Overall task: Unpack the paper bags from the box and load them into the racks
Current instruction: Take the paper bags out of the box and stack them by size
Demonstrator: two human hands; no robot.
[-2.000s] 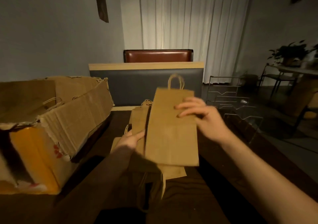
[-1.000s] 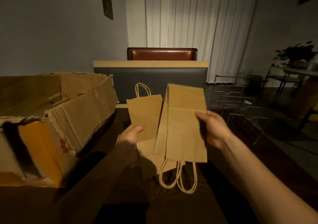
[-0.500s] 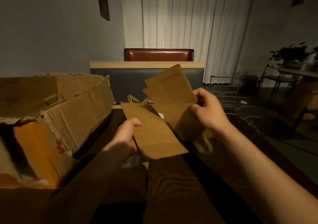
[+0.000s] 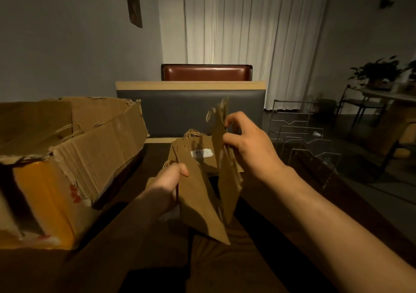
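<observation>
On the dim table, left hand pinched one paper bag, right hand pinched another — best squared edge-on before the racks right of it.

No text is legible: the white label on a flat paper bag and red marks on the box are too blurred to read.

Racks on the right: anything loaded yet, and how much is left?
Done: some paper bags are out of the cardboard box, stacked on the table. In hand: the left hand grips one flat bag, and the right hand pinches another bag edge-on. Left: the wire racks look empty, and handles still show inside the box.
</observation>
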